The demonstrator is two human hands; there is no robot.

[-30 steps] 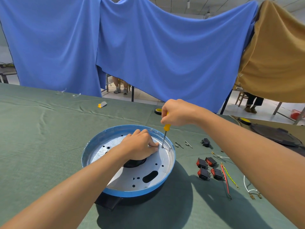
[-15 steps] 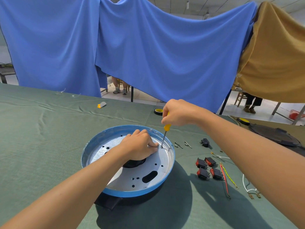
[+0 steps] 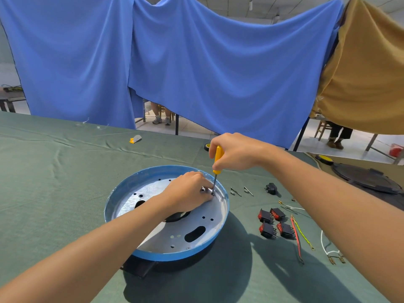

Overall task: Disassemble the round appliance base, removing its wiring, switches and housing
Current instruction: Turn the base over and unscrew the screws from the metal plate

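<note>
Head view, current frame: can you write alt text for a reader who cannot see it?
A person's right hand grips a yellow-handled screwdriver nearly upright, its tip on the metal floor of a blue-rimmed round base, while the left hand rests in the base beside the tip. Four red-and-black switches and loose wires lie to the right on the green tablecloth.
</note>
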